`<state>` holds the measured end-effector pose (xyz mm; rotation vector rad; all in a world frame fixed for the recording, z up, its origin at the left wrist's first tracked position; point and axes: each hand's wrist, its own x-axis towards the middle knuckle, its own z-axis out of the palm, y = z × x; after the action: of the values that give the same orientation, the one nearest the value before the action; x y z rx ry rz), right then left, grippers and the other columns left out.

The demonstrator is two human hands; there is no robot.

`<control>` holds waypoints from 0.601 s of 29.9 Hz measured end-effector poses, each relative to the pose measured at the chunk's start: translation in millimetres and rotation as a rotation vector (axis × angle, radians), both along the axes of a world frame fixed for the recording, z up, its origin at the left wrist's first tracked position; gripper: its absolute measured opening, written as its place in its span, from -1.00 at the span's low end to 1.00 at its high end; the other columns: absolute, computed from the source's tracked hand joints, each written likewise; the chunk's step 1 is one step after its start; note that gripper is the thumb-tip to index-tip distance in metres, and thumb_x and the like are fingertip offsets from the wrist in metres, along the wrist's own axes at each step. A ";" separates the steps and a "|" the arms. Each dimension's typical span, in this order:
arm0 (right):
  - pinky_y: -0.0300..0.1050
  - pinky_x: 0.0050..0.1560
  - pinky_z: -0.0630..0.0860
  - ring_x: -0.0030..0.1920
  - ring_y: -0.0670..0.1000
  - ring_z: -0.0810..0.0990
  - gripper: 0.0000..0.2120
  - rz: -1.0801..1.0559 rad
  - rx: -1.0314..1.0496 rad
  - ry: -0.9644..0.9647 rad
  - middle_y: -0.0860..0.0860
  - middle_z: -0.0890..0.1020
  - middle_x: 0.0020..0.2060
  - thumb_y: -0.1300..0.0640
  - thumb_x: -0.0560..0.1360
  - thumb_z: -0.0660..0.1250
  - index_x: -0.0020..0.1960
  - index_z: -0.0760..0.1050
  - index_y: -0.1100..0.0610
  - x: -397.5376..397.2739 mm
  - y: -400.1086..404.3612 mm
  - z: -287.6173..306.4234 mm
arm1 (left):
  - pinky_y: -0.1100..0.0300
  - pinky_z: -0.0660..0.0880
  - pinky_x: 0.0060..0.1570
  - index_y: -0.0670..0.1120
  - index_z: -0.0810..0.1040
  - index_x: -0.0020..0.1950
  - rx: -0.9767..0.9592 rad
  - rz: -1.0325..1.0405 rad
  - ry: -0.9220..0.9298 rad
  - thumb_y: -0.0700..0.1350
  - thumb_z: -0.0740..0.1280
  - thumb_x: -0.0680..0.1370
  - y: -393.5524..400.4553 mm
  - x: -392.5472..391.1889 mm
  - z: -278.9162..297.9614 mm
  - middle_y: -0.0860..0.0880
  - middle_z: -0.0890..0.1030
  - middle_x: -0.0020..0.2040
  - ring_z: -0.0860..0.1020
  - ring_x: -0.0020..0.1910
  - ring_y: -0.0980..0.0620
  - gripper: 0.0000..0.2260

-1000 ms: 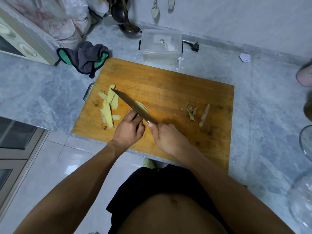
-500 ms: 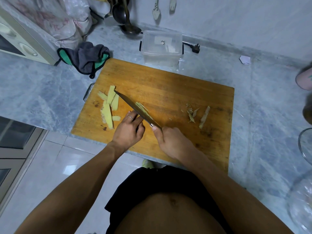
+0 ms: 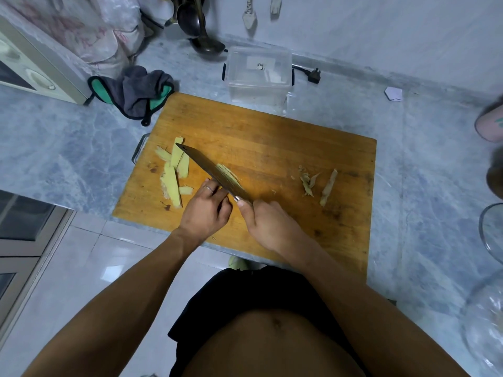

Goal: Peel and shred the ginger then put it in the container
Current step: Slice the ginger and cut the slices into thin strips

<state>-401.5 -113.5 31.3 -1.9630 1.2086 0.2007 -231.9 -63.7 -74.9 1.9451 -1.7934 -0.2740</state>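
Observation:
A wooden cutting board (image 3: 272,137) lies on the marble counter. Pale yellow ginger slices (image 3: 172,172) sit at its left end. My right hand (image 3: 268,227) grips the handle of a cleaver (image 3: 209,170), whose blade angles up-left over the board. A small stack of ginger (image 3: 230,174) lies just right of the blade. My left hand (image 3: 206,213) rests curled against the blade's left side, with fingers bent down onto the board; what it presses is hidden. Brown ginger peels (image 3: 317,183) lie at the board's right. A clear plastic container (image 3: 258,74) stands behind the board.
A grey and green cloth (image 3: 136,91) lies at the board's back left corner. A microwave (image 3: 30,69) stands at far left, ladles (image 3: 198,25) hang at the back. A black plug (image 3: 313,74) lies beside the container. Glassware (image 3: 490,254) sits at the right edge.
The cleaver and my right hand have shifted slightly between frames, as in a chopping stroke. My left hand stays against the blade.

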 end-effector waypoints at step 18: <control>0.06 -0.02 0.48 0.03 0.25 0.55 -0.46 0.040 0.029 -0.016 0.21 0.59 -0.10 -0.17 0.69 -0.10 -0.03 0.49 0.17 -11.5 -4.6 6.3 | -0.13 0.53 0.06 -0.19 0.62 0.13 0.042 0.019 0.021 -0.14 0.18 0.55 0.4 -1.4 2.5 -0.19 0.53 0.23 0.50 0.20 -0.20 -0.71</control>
<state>-413.0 -118.1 37.6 -1.9612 1.1507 0.2220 -233.3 -63.3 -72.4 1.9796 -1.7691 -0.3269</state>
